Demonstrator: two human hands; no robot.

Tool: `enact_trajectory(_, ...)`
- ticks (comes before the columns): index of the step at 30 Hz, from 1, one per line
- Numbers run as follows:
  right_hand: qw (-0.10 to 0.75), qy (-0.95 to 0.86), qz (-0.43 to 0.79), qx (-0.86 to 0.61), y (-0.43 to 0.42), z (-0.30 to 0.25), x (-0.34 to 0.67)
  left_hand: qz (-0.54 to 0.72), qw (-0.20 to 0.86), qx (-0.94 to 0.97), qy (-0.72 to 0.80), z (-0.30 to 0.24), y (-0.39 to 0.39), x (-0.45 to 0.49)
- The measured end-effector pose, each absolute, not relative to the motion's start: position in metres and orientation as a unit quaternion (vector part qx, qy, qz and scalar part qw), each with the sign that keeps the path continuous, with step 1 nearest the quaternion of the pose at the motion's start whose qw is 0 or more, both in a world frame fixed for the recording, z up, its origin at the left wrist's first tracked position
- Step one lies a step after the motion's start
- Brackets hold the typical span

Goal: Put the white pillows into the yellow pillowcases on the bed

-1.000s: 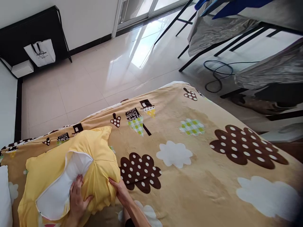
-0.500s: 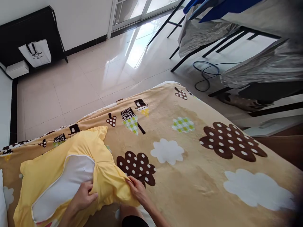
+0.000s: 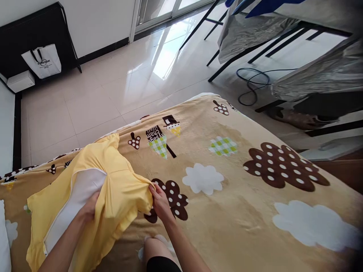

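Observation:
A yellow pillowcase (image 3: 119, 189) lies at the near left of a bed, with a white pillow (image 3: 76, 200) showing through its open zip side. My left hand (image 3: 89, 207) reaches into the opening and presses against the white pillow; its fingers are partly hidden under the yellow cloth. My right hand (image 3: 160, 202) is closed, pinching the pillowcase's right corner and holding it taut. Under both lies a tan blanket (image 3: 227, 211) printed with brown dotted trees and white clouds.
My bare knee (image 3: 154, 249) rests on the bed's near edge. Beyond the bed is glossy tiled floor (image 3: 107, 94). A black shelf with a white bag (image 3: 42, 60) stands far left. Black-legged tables under grey covers (image 3: 249, 34) and a black cable (image 3: 252, 81) lie at the right.
My left hand has pushed further into the pillowcase opening. My right hand has lifted and pulled the yellow corner up and rightward, so the case now stands higher.

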State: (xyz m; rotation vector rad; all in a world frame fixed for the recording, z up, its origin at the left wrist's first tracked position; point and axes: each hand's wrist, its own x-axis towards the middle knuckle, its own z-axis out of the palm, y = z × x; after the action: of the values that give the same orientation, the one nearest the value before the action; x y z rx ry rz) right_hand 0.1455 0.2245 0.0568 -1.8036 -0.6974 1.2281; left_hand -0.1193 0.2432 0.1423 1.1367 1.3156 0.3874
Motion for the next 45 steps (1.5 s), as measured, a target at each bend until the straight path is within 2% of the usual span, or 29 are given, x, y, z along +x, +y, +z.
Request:
enact_trajectory(3,0.381,-0.312,0.404,-0.771,0.24,0.07,0.144,0.184,0.607,0.532,0.561,0.132,0.247,-0.089)
enact_trajectory(6,0.347,-0.429,0.353,-0.756,0.241,0.092,0.116,0.186,0.503,0.634,0.557,0.118,0.238,-0.063)
enact_trajectory(9,0.218,-0.53,0.354,-0.739,0.242,0.113,0.078,0.176,0.412,0.692,0.566,0.106,0.226,-0.058)
enact_trajectory(13,0.026,-0.555,0.339,-0.759,0.25,0.123,0.058,0.152,0.37,0.78,0.482,0.1,0.22,-0.076)
enact_trajectory(16,-0.046,-0.604,0.316,-0.73,0.244,0.125,0.064,0.12,0.331,0.866,0.354,0.102,0.222,-0.087)
enact_trajectory(18,-0.056,-0.615,0.307,-0.724,0.234,0.128,0.07,0.081,0.296,0.91,0.277,0.099,0.224,-0.085)
enact_trajectory(21,-0.051,-0.59,0.283,-0.755,0.215,0.132,0.078,0.038,0.282,0.928,0.242,0.085,0.225,-0.07)
enact_trajectory(27,-0.007,-0.504,0.274,-0.819,0.181,0.13,0.101,-0.045,0.256,0.903,0.342,0.056,0.214,-0.052)
enact_trajectory(32,0.128,-0.432,0.309,-0.837,0.166,0.129,0.109,-0.053,0.224,0.887,0.399,0.056,0.205,-0.042)
enact_trajectory(39,0.341,-0.226,0.476,-0.778,0.161,0.117,0.099,-0.089,0.139,0.885,0.435,0.048,0.184,-0.014)
enact_trajectory(42,0.363,-0.19,0.483,-0.774,0.158,0.113,0.095,-0.083,0.172,0.883,0.429,0.045,0.184,-0.017)
enact_trajectory(45,0.327,-0.249,0.425,-0.806,0.156,0.112,0.095,-0.06,0.222,0.873,0.431,0.047,0.192,-0.028)
